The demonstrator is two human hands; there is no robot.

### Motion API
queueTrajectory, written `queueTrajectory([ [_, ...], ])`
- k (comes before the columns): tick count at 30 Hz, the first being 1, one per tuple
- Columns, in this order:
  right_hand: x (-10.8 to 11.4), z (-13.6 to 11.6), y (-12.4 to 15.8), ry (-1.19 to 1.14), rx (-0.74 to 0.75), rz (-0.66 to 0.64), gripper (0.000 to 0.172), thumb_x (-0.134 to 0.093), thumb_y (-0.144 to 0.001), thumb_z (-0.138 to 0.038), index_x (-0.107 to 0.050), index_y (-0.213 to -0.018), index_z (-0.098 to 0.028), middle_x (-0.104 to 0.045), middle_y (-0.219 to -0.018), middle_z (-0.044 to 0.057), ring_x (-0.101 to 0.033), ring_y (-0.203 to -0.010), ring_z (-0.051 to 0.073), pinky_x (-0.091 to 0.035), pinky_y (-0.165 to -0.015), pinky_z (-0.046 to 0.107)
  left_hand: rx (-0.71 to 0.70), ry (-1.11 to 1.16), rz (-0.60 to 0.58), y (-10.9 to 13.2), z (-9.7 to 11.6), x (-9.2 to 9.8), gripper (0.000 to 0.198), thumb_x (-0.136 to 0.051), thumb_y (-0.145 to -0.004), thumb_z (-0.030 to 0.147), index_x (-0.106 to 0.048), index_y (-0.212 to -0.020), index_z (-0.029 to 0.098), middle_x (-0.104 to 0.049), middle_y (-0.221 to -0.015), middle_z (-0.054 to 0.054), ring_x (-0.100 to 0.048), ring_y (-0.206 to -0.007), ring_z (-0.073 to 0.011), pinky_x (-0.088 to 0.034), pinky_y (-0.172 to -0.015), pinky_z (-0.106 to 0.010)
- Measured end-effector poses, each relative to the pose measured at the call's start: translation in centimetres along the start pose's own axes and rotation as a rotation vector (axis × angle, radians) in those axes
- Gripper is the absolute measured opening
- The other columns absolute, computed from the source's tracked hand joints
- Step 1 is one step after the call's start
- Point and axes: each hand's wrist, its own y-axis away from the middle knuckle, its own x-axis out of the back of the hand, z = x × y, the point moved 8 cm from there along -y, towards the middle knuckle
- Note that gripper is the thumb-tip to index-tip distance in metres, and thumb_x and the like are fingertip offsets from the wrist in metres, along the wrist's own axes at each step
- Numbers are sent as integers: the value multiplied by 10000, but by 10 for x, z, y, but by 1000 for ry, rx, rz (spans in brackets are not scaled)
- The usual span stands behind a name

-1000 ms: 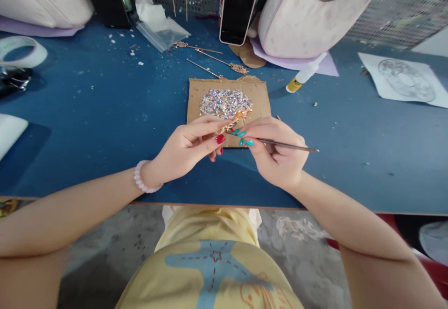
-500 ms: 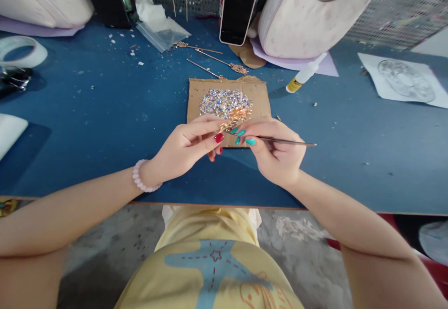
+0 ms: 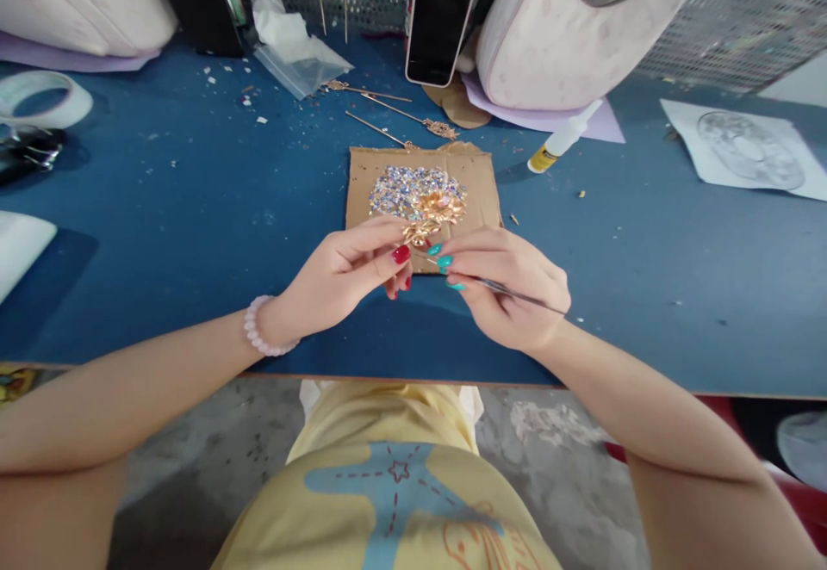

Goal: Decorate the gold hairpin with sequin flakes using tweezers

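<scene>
Pinched between the red-nailed thumb and fingers of my left hand (image 3: 352, 267) is a gold flower ornament (image 3: 440, 206) with layered petals and a smaller bloom at its near end. My right hand (image 3: 517, 281), with turquoise nails, is closed on a thin dark rod-like tool (image 3: 517, 295). The tool's fine tip points at the near side of the ornament; I cannot tell whether it touches. Both hands are above a cardboard piece (image 3: 481, 182) that bears a pile of small blue, white and gold chips (image 3: 404, 187).
Gold hairpins (image 3: 440, 128) lie behind the cardboard. A small yellow-labelled bottle (image 3: 546, 157) is on the right, near a printed paper (image 3: 685, 144). A phone (image 3: 440, 19) leans at the back beside a white bag (image 3: 549, 53). A tape roll (image 3: 77, 105) sits at left.
My right hand has drawn slightly right and down from the ornament, and the tool's back end has tilted lower. More of the gold flower shows. My left hand has barely moved.
</scene>
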Motion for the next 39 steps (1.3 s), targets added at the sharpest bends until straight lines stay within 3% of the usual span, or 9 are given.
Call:
queueTrajectory([
  [5,-1,-4,1,50,61,-26,118,-680,-1052,-124,-782,-1103,-154,-851,-1032,118,-845,-911,205,-726,-797,349,-39,46,-4,1,1,-2,137,-789,-1027,343,-876,-1113,282,-752,-1156,-50,-687,-690,-83,-627,-615,-218],
  [12,2,-6,0,77,76,36,106,-674,-1051,-127,-775,-1047,-162,-845,-967,101,-842,-873,201,-724,-764,340,0,61,26,2,-6,2,169,-827,-1000,389,-876,-1129,292,-797,-1184,-54,-713,-747,-110,-656,-703,-262],
  [18,3,-7,0,87,86,48,121,-654,-1064,-122,-770,-1035,-140,-844,-977,125,-844,-911,198,-712,-803,323,111,321,53,2,-15,-3,206,-937,-899,483,-903,-1056,354,-865,-1042,-18,-798,-894,-146,-687,-784,-242],
  [25,1,-11,1,144,144,-30,107,-658,-1054,-101,-764,-1061,-118,-848,-1019,150,-831,-878,217,-691,-727,348,267,439,27,6,-19,-14,313,-975,-856,480,-904,-1117,323,-874,-1174,-66,-820,-1156,-260,-702,-835,-258],
  [32,0,-8,1,156,126,-63,95,-656,-1074,-126,-749,-1090,-138,-844,-1037,134,-825,-916,208,-680,-762,341,278,447,18,6,-21,-14,324,-978,-852,477,-904,-1127,322,-882,-1114,-68,-827,-1140,-253,-693,-808,-231],
  [39,-5,-11,0,253,203,-92,64,-653,-1091,-144,-716,-1093,-131,-854,-1002,136,-810,-872,208,-651,-740,341,305,431,49,5,-22,-11,291,-1016,-794,490,-913,-1039,371,-887,-1090,-44,-844,-1004,-178,-614,-673,-114],
])
